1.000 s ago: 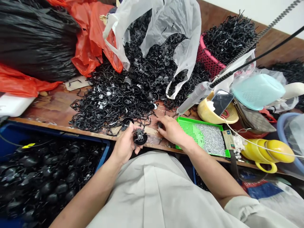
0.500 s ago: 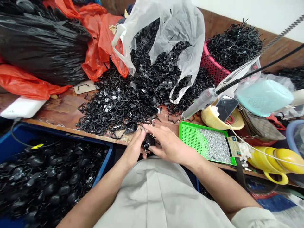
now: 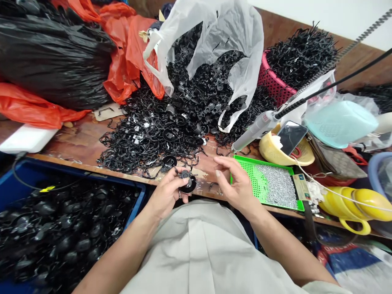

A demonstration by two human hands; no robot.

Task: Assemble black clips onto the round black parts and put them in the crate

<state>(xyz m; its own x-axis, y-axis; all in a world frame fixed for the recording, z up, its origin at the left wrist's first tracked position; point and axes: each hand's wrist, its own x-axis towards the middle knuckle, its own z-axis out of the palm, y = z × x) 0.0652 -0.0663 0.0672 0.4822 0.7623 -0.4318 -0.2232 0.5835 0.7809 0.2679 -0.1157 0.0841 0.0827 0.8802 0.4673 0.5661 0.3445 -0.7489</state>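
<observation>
Disc sits in the grip of the left hand near the counter — perhaps half assembled, hard to tell — the right hand empty, many loose pieces heaped, unworked.

A heap lies mid-tabletop, running back into a carrier bag. Behind it to the left is a sack; left of the heap, near the front edge, a box. Back right is a basket with strips in it. A part sits in the left grip, before the heap. The right grip is between that part and a tray with bits in its right half. Behind the tray is a bowl with a phone in it; to the tray's right, a flask. Below the tabletop's edge, at left, a bin holds more parts.
</observation>
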